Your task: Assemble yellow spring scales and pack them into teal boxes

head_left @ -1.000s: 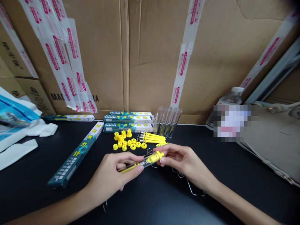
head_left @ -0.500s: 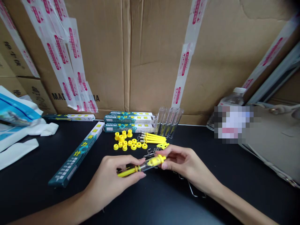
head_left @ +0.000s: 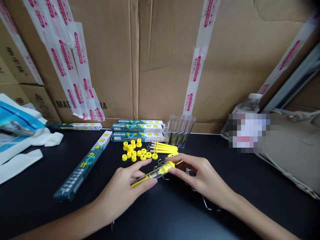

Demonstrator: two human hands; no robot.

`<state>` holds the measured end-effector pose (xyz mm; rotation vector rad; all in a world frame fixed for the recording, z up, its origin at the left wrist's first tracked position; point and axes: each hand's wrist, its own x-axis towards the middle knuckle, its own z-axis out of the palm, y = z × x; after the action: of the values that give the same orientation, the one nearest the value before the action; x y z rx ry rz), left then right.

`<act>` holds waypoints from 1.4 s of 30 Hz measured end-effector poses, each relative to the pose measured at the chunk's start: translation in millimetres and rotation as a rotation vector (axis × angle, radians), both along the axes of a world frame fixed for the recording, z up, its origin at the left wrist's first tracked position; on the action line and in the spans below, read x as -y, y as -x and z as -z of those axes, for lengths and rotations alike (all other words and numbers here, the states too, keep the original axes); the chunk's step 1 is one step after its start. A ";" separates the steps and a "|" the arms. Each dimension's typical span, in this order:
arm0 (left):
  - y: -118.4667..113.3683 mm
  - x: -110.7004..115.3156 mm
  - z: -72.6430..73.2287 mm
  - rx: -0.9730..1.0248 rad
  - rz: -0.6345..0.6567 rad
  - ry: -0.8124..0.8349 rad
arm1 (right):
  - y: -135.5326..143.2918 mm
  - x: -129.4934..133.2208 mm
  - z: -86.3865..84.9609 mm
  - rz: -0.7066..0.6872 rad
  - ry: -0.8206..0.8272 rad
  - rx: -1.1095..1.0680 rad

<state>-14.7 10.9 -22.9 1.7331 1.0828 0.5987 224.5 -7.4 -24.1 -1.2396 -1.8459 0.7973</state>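
My left hand [head_left: 125,190] holds a clear tube [head_left: 152,174] with a yellow rod inside, its thumb along the near side and its index finger raised off the tube. At the tube's right end, my right hand [head_left: 200,173] pinches a yellow cap [head_left: 170,165] between thumb and fingers. Beyond the hands lie several yellow caps and rings [head_left: 134,153]. To their right are several yellow rods [head_left: 165,147] with metal ends. Metal hooks [head_left: 160,164] lie behind the tube, and more wire pieces [head_left: 206,202] lie partly under my right hand.
Printed boxes [head_left: 137,136] are stacked at the back, beside upright clear tubes [head_left: 185,130]. Another box [head_left: 85,163] lies slanted on the left, near white and blue packaging [head_left: 22,123]. A bottle [head_left: 251,103] and a beige bag [head_left: 292,150] are at the right, before a cardboard wall [head_left: 165,60].
The tube has tilted more steeply and shifted slightly. My left index finger has lifted from it, while my right hand still grips the yellow cap end.
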 end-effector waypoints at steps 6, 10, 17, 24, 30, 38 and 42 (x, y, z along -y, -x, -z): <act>0.2 -3.9 -2.0 0.022 0.030 0.084 | -2.6 -2.6 0.6 0.032 -0.066 0.009; 0.2 -3.4 -2.5 0.072 0.030 0.104 | -2.5 -3.4 2.8 0.060 -0.024 -0.123; 0.0 -0.5 -3.6 0.073 0.041 0.091 | 0.7 -2.9 1.8 0.040 -0.007 -0.239; 2.4 -4.6 -2.7 0.244 0.033 0.107 | -5.5 -2.8 0.4 0.057 -0.082 -0.345; 3.7 2.5 -8.1 0.314 0.126 0.122 | -5.9 -10.8 4.8 0.234 -0.194 0.069; 7.1 8.5 -7.4 0.336 0.269 0.143 | 45.2 -46.9 -4.4 0.016 -0.464 0.439; 6.3 7.2 -6.6 0.333 0.260 0.150 | 69.9 -61.0 -6.7 0.037 -0.431 0.484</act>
<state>-21.0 3.7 -16.3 1.5448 0.6411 0.5993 154.6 53.6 -17.4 -1.2410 -2.2147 0.0543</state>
